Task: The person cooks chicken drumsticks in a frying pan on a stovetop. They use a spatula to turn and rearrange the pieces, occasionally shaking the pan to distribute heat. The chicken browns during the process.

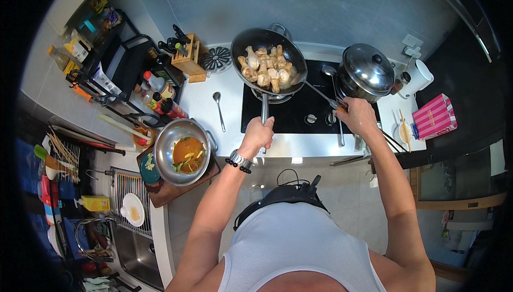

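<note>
My left hand (pixel 258 133) grips the metal handle (pixel 265 105) of a dark wok (pixel 244 43) over the left burner of a black gas hob (pixel 284 117). Several browned chicken drumsticks (pixel 263 76) lie heaped in the wok, with some bubbling liquid at their right side. In my right hand (pixel 359 117) is the wooden grip of a metal spatula (pixel 318 90). Its blade reaches into the wok's right edge, beside the drumsticks. A metal ladle (pixel 330 71) lies on the hob near my right hand.
A lidded steel pot (pixel 366 69) stands right of the wok. To the left are a steel bowl (pixel 160 151) of brown liquid with greens, a spoon (pixel 219 111), a knife block (pixel 188 65) and a bottle rack (pixel 132 75). A pink striped box (pixel 436 116) sits far right, near a small bowl (pixel 404 133).
</note>
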{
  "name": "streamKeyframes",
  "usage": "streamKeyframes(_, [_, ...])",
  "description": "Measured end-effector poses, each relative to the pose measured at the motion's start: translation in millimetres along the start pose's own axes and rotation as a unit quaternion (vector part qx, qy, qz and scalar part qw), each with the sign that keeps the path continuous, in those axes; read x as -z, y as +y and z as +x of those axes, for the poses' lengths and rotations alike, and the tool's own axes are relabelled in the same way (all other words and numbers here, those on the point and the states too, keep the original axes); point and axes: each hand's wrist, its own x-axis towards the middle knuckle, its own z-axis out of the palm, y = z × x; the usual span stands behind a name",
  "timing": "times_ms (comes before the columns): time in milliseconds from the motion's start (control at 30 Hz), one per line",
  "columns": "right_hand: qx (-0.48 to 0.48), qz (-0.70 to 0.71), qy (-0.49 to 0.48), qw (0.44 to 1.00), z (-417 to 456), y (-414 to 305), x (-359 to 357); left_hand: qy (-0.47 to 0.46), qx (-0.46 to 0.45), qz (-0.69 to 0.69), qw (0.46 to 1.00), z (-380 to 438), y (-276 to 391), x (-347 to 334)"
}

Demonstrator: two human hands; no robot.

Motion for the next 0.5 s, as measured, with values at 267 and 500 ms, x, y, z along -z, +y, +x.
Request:
streamKeyframes(267, [-0.004, 0.005, 0.006, 1.0, -3.3, -3.1, -0.4, 0.002, -0.005, 0.007, 1.0, 0.2, 0.4, 0.8])
streamKeyframes(500, [-0.009, 0.008, 0.012, 1.0, -7.0, -4.1, -4.3, 0.001, -0.003, 0.009, 1.0, 1.4, 1.3, 0.9])
